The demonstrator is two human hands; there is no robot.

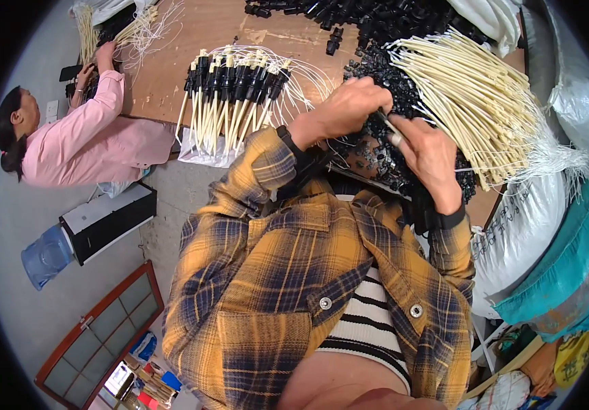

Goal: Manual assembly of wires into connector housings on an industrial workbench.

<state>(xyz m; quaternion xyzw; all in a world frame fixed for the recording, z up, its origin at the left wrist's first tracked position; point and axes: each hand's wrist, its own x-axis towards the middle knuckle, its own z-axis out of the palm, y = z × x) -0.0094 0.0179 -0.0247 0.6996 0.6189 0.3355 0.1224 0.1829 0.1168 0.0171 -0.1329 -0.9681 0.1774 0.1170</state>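
Note:
My left hand is closed over the worktable, its fingers wrapped around a small black part, mostly hidden. Close beside it, my right hand pinches the end of a thin pale rod that runs toward the black part. Whether the two are joined is hidden by the fingers. Beneath both hands spreads a pile of small black pieces. To the left stands a cluster of cream rods with black fittings and trailing white strings. A large bundle of cream rods lies just right of my hands.
Black fittings are heaped along the far side of the brown table. At the left, a person in a pink shirt handles similar rods. White sacks and a teal sack crowd the right side.

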